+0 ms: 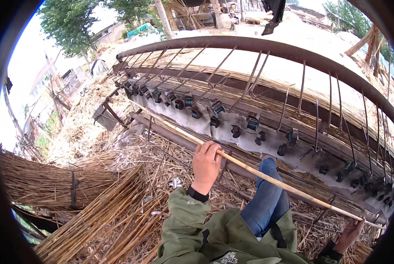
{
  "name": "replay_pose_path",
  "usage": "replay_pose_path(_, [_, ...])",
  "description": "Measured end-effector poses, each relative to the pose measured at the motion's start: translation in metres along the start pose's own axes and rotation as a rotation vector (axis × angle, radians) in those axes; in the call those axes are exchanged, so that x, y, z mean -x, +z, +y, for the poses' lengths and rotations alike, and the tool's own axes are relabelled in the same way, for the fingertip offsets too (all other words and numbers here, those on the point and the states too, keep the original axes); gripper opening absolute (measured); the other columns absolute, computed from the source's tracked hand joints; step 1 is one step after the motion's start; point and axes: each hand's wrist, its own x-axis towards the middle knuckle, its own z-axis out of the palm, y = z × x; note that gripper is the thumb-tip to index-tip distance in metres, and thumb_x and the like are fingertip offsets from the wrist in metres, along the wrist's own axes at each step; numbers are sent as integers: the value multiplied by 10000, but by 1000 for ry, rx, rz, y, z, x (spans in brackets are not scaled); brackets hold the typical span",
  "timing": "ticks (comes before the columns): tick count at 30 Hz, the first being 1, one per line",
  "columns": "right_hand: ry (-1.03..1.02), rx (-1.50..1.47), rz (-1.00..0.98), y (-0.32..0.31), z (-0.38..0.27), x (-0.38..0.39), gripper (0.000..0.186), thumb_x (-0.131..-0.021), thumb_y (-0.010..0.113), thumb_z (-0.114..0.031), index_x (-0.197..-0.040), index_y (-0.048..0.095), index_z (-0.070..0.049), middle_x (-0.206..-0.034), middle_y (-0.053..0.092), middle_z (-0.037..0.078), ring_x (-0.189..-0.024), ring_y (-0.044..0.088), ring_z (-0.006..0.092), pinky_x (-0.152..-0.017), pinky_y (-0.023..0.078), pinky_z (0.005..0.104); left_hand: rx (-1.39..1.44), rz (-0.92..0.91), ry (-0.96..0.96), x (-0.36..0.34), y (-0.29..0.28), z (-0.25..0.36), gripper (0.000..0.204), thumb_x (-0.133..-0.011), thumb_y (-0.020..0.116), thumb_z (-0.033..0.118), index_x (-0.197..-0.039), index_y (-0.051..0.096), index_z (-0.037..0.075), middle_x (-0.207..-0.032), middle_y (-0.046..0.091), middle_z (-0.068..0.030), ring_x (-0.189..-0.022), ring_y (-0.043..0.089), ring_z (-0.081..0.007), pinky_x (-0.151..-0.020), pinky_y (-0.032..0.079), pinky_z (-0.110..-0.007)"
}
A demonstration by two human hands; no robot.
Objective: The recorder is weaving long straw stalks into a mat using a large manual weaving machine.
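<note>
A long pale bamboo-like pole runs slantwise across the front of a long metal frame. My left hand is closed over the pole near its middle, knuckles up. Farther right, my right hand is closed on the pole near its right end; part of its fingers is hidden. Just beyond the pole, a row of dark spools or blocks sits along a grey sheet-covered ledge of the frame. Thin upright metal rods stand between the ledge and the frame's top pipe.
Bundled reeds tied with a dark band lie at the left, and loose stalks lie below them. Straw litter covers the ground. My denim-clad leg extends toward the frame. Trees and reed piles stand behind.
</note>
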Motion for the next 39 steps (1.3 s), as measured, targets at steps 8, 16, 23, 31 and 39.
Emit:
replay_pose_path(8, [-46,33,135,13,3,5,253,-920,497,-164,-1100,536,10,-847,591,32,-670,505,81,-660,454,220,7,23,23,-3,-3,5,197,-674,678,35,-836,571,61,-885,581,-85,-808,549,-308,-700,445,-392])
replay_pose_path(16, [-28,29,158,7,7,2,260,-922,495,-163,-1116,528,6,-846,584,33,-662,500,78,-612,437,207,-15,11,25,-8,-7,8,208,-670,684,20,-844,577,56,-887,586,-77,-815,559,-292,-694,458,-379])
replay_pose_path(23, [23,-5,0,-6,5,1,293,-923,493,-178,-1157,495,0,-857,567,29,-719,493,88,-653,433,217,-36,-1,39,-13,-11,13,218,-662,692,19,-847,583,58,-889,589,-75,-811,561,-286,-687,461,-376])
replay_pose_path(31, [46,42,123,-21,0,-9,272,-924,489,-181,-1122,514,3,-853,566,39,-744,511,97,-665,449,209,-18,-15,48,-18,-16,25,223,-649,681,-5,-843,586,53,-885,587,-81,-800,559,-289,-682,460,-376])
replay_pose_path(39, [29,14,-33,-51,2,-16,276,-925,480,-168,-1132,508,11,-955,596,86,-844,558,120,-692,483,208,-32,-23,74,-28,-15,24,215,-649,675,2,-841,595,60,-886,587,-82,-809,557,-294,-699,457,-384])
